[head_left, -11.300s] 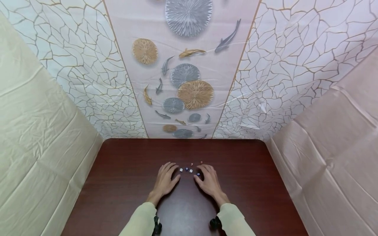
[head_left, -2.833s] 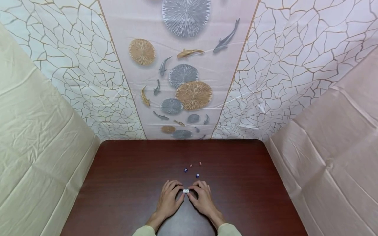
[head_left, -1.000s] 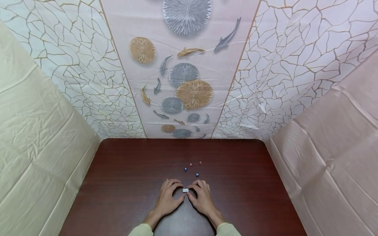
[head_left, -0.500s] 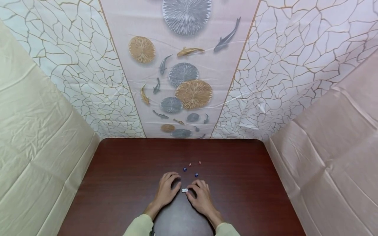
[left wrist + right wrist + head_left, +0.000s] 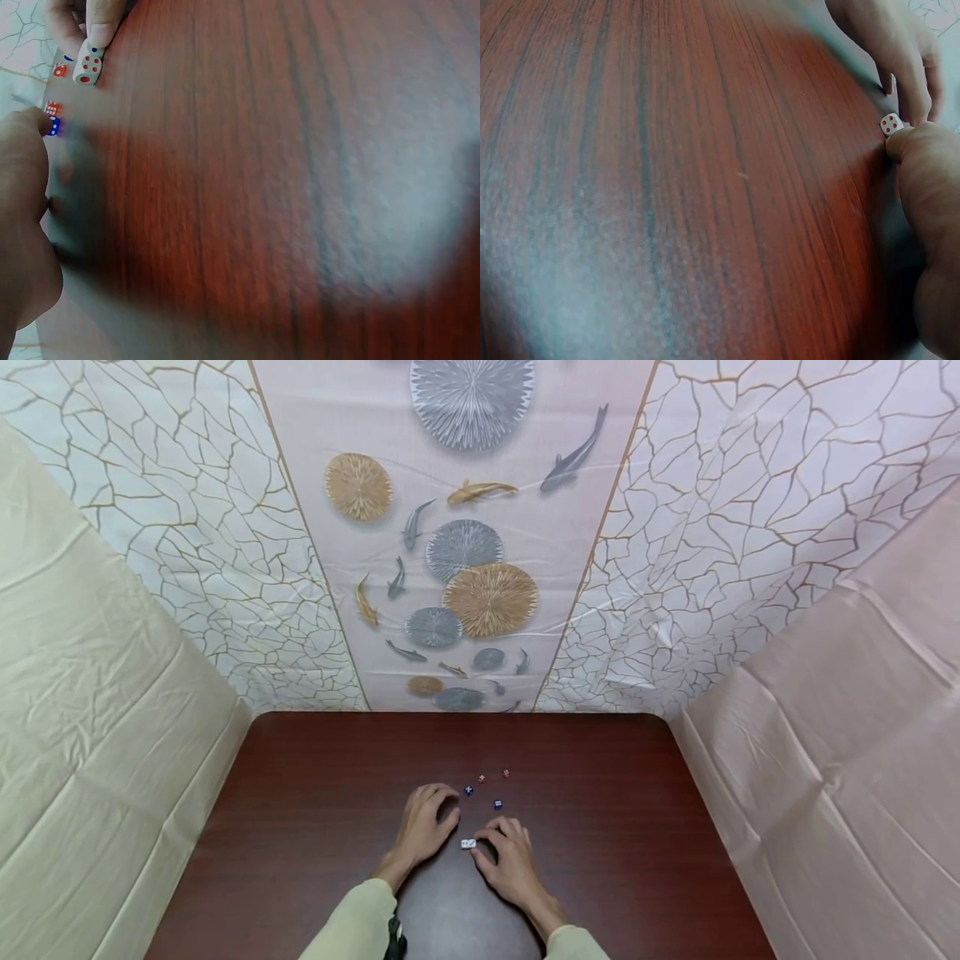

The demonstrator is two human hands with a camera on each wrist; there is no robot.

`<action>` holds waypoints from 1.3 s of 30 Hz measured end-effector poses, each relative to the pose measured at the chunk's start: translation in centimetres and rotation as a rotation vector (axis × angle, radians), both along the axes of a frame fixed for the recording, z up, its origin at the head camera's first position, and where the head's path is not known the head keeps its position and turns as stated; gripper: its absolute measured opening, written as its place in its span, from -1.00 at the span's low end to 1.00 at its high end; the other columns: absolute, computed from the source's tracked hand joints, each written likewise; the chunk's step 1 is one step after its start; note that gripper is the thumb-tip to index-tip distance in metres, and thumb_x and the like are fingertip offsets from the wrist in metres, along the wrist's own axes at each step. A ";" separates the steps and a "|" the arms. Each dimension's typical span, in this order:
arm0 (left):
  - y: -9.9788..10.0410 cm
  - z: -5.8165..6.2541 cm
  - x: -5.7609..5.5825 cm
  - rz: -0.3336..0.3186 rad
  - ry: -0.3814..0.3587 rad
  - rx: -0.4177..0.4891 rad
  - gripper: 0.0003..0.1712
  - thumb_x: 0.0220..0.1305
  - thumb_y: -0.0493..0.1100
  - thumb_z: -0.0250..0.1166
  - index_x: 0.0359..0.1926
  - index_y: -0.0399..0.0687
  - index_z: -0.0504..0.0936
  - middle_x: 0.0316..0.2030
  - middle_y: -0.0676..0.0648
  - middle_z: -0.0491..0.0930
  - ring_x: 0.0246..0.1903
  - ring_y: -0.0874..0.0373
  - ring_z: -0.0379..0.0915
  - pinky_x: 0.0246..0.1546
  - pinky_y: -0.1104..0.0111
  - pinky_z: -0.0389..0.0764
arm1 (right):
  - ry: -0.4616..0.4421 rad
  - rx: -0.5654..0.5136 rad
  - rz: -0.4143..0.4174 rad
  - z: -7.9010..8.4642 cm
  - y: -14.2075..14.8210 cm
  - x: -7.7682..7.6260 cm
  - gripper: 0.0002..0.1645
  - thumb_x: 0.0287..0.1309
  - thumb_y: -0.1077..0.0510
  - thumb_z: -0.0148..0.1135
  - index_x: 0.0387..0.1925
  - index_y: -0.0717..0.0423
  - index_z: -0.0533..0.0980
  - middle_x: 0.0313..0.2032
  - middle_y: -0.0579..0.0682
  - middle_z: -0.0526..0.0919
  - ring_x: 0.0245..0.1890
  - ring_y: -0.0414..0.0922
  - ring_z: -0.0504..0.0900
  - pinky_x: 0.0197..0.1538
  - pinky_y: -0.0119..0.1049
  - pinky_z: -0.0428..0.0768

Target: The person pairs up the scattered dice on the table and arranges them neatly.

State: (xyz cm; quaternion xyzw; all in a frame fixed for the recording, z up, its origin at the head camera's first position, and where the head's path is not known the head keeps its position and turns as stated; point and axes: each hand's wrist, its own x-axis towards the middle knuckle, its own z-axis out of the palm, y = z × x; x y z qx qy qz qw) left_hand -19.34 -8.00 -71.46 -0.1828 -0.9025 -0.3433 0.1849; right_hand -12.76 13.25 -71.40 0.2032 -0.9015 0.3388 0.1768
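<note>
Right hand [image 5: 512,864] pinches one of two touching white dice [image 5: 468,843] on the desk [image 5: 615,827], at its ten o'clock; left hand [image 5: 424,828], loosely curved and holding nothing, has these dice at four o'clock, a blue die [image 5: 468,791] at two.

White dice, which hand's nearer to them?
Right. The right hand holds the white dice at their right end; the left hand is off to their left, not touching.

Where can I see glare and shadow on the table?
Head view: pale sheen on the table between the sleeves; left wrist view: hazy glare at right, shadow beside the left hand; right wrist view: glare at lower left, shadow beside the right hand.
</note>
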 end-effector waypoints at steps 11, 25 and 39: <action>1.3 0.9 -2.0 0.037 -0.046 -0.066 -0.74 0.37 -0.12 0.63 0.04 0.04 0.84 0.04 -0.04 0.82 0.17 -0.13 0.72 0.39 -0.16 0.62 | -0.004 0.025 -0.019 0.1 0.0 -0.2 -0.72 0.14 0.18 0.74 -0.11 0.03 0.84 -0.08 -0.05 0.71 0.03 -0.07 0.60 0.06 -0.12 0.48; 2.4 1.0 -2.8 0.100 -0.077 -0.078 -0.73 0.30 -0.07 0.70 -0.06 0.02 0.84 0.03 -0.07 0.84 0.16 -0.15 0.72 0.46 -0.17 0.59 | -0.004 0.029 -0.013 0.3 0.0 0.0 -0.72 0.15 0.17 0.74 -0.11 0.03 0.84 -0.08 -0.06 0.70 0.04 -0.06 0.60 0.06 -0.11 0.49; 3.0 1.2 -2.5 0.137 -0.125 -0.095 -0.79 0.35 -0.05 0.67 -0.10 0.02 0.86 0.03 -0.11 0.85 0.22 -0.19 0.69 0.50 -0.19 0.54 | -0.033 0.045 -0.025 0.6 -0.1 0.2 -0.72 0.16 0.18 0.74 -0.10 0.02 0.84 -0.08 -0.05 0.71 0.02 -0.08 0.60 0.06 -0.09 0.51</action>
